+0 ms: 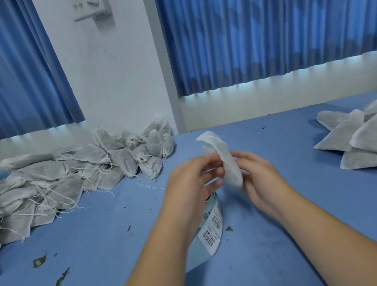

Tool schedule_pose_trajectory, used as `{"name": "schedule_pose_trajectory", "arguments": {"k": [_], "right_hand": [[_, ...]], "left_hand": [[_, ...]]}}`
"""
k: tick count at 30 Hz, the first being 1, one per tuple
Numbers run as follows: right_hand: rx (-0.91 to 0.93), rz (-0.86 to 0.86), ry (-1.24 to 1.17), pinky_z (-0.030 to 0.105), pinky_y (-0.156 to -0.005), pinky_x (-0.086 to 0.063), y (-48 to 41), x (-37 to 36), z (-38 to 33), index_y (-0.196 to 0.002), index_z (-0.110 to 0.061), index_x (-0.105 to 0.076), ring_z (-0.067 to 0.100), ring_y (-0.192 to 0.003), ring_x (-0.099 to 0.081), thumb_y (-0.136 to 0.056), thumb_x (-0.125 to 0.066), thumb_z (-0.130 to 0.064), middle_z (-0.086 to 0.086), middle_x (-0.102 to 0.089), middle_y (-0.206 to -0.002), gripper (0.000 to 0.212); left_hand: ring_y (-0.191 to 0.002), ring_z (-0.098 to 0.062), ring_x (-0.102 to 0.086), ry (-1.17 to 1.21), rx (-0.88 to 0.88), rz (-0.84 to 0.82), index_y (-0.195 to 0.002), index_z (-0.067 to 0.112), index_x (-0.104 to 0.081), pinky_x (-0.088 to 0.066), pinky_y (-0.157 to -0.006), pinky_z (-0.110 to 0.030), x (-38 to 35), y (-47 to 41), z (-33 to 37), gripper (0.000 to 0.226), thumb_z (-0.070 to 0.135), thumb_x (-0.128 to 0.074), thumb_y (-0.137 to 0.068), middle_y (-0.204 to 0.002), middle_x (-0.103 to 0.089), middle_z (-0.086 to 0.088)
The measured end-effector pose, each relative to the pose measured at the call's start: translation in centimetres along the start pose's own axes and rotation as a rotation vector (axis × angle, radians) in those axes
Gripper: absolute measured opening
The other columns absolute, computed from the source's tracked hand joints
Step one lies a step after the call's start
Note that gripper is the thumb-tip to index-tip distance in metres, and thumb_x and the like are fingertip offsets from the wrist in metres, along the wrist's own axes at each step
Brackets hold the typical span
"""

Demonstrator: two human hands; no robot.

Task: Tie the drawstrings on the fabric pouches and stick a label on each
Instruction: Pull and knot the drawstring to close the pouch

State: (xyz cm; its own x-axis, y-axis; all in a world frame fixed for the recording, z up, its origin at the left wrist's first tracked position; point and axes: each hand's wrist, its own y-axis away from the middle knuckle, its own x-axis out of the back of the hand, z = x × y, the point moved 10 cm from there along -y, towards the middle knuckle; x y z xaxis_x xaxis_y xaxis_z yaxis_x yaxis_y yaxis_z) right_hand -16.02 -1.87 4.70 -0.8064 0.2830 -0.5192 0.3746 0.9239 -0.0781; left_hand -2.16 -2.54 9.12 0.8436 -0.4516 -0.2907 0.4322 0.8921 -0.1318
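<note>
At mid-frame one white pouch was held upright above the blue surface. The left hand and right hand each had a narrow grip pinching its edges. Blur hid whether its string was tied, and no label showed on it. At centre right lay a small stack of pouches, one visibly labelled, so probably finished. The far larger heap at left, with strings trailing, likely remained. The label roll sat just below the hands.

A blue table carries a pouch heap at left, labelled pouches at right, a label roll at centre, and leaf scraps at lower left.
</note>
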Motion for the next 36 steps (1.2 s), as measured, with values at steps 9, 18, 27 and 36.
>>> {"name": "schedule_pose_trajectory", "arguments": {"k": [9, 18, 27, 36], "right_hand": [[-0.011, -0.254, 0.284, 0.035, -0.082, -0.054, 1.3, -1.3, -0.6, -0.095, -0.004, -0.071, 0.026, -0.085, -0.068, -0.089, -0.062, -0.003, 0.017, -0.072, -0.095, 0.011], [0.095, -0.227, 0.493, 0.026, -0.063, -0.051, 1.8, -0.9, -4.5, -0.075, -0.010, -0.066, 0.018, -0.067, -0.061, -0.090, -0.059, -0.003, 0.008, -0.064, -0.073, 0.018], [-0.007, -0.285, 0.145, 0.028, -0.057, -0.043, 5.6, 1.6, -8.2, -0.053, -0.013, -0.049, 0.021, -0.060, -0.051, -0.056, -0.059, -0.012, 0.007, -0.054, -0.065, 0.011], [-0.029, -0.121, -0.265, 0.019, -0.046, -0.040, 6.7, 4.1, -8.7, -0.059, -0.014, -0.050, 0.016, -0.047, -0.050, -0.066, -0.050, -0.011, 0.005, -0.063, -0.074, 0.008]], "left_hand": [[-0.076, -0.021, -0.062, -0.188, -0.059, 0.166, -0.102, 0.007, -0.069, -0.049, -0.069, -0.033, 0.9, 0.7, -2.2, 0.020, 0.024, -0.066, -0.092, -0.091, -0.070, -0.017], [-0.073, -0.006, -0.064, -0.337, -0.082, 0.179, -0.123, 0.029, -0.058, -0.047, -0.062, -0.020, -0.5, 2.3, -1.1, 0.042, 0.024, -0.073, -0.084, -0.096, -0.068, 0.003], [-0.080, 0.014, -0.043, -0.931, -0.320, 0.036, -0.084, 0.026, -0.051, -0.030, -0.067, 0.002, -4.4, 4.0, 0.3, 0.008, 0.019, -0.054, -0.085, -0.098, -0.046, 0.011], [-0.080, 0.004, -0.060, -0.979, -0.279, -0.357, -0.088, 0.029, -0.061, -0.050, -0.070, -0.026, -8.2, 5.9, -2.8, 0.040, 0.016, -0.033, -0.064, -0.080, -0.062, 0.033]]}}
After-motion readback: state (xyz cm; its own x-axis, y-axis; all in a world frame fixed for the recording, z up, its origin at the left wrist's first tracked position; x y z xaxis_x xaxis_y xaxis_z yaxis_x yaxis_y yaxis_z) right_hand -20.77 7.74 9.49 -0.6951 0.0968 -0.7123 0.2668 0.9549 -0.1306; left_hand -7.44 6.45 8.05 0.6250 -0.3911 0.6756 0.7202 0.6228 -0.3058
